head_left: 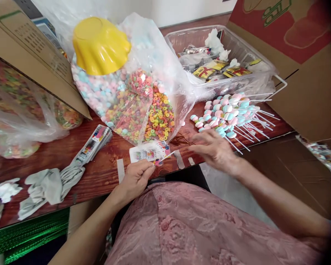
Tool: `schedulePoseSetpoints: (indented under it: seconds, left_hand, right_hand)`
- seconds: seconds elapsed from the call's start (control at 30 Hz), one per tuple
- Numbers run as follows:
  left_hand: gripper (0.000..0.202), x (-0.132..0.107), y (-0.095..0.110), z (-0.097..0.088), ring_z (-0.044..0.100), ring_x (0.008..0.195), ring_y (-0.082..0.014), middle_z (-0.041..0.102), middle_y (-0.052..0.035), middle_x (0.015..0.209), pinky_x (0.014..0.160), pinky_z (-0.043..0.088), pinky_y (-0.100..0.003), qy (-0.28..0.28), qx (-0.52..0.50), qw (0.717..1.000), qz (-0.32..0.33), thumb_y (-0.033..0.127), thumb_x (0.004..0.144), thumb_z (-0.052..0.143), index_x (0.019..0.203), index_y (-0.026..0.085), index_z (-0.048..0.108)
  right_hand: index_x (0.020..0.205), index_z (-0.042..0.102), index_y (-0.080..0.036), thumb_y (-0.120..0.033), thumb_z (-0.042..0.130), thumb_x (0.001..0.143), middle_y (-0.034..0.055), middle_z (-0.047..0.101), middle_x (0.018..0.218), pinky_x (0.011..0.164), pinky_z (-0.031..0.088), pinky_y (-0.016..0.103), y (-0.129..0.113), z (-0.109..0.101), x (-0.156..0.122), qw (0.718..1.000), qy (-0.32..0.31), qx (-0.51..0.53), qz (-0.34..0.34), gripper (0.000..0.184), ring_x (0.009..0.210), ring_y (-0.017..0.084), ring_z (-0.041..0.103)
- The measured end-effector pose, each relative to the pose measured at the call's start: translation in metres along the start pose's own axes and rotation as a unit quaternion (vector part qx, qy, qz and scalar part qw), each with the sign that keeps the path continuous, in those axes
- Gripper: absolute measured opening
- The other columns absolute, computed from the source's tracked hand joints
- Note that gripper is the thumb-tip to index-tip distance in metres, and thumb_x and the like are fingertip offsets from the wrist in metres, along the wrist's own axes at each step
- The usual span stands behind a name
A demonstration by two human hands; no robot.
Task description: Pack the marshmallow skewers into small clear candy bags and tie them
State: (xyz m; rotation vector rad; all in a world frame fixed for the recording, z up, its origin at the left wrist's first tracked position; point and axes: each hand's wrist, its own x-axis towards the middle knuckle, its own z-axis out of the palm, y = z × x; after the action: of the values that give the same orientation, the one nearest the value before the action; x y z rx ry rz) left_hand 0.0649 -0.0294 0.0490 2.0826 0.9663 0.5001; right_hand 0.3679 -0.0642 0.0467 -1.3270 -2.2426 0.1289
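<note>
My left hand [138, 176] is closed at the table's front edge, thumb and forefinger pinching a small printed packet [149, 151]. A thin white strip, perhaps a stick or the packet's edge, points right from the fingertips. My right hand [216, 152] is held apart to the right, slightly blurred, with its fingers stretched out and nothing visible in them. Just beyond it lies a pile of marshmallow skewers [226, 112] in pink, white and blue, their white sticks pointing right. Thin brown twist ties [182, 140] lie between the packet and the skewers.
A clear bag of marshmallows [91, 94] carries a yellow bowl [100, 46] and ring candies [160, 116]. Behind the skewers stands a clear plastic bin [193, 35] with wrappers. At left are a stack of packets [92, 145], grey gloves [48, 184] and a cardboard box [38, 55].
</note>
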Motion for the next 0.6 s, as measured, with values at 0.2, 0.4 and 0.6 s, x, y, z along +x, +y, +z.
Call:
schedulePoseSetpoints:
  seconds: [0.2,0.4,0.6]
  left_hand:
    - [0.032,0.01,0.011,0.012,0.043,0.042,-0.0067,0.058,0.0007,0.061,0.032,0.026,-0.017,-0.02,-0.387,0.867,-0.314,0.047,0.075,0.066,0.078,0.015,0.064]
    - [0.039,0.014,0.019,0.019,0.055,0.048,-0.0093,0.063,-0.0019,0.067,0.032,0.032,-0.015,0.025,-0.456,0.823,-0.336,0.047,0.065,0.076,0.082,0.013,0.067]
    - [0.036,0.01,0.02,0.015,0.054,0.05,-0.0079,0.063,-0.0021,0.068,0.035,0.029,-0.014,0.047,-0.437,0.834,-0.332,0.046,0.068,0.073,0.081,0.013,0.068]
  right_hand:
    - [0.087,0.072,-0.024,-0.012,0.054,0.086,0.0085,0.061,0.12,0.09,0.031,0.046,0.062,-0.017,-0.007,0.952,-0.149,-0.183,-0.193,0.021,0.111,0.028,0.045]
    - [0.087,0.064,-0.015,-0.01,0.046,0.087,0.012,0.065,0.107,0.079,0.033,0.039,0.059,0.012,0.0,0.967,-0.124,-0.138,-0.175,0.019,0.092,0.023,0.05]
    - [0.083,0.053,-0.021,-0.014,0.044,0.093,-0.0002,0.059,0.07,0.061,0.04,0.029,0.005,0.011,0.007,0.988,0.01,0.145,0.046,0.015,0.063,0.014,0.053]
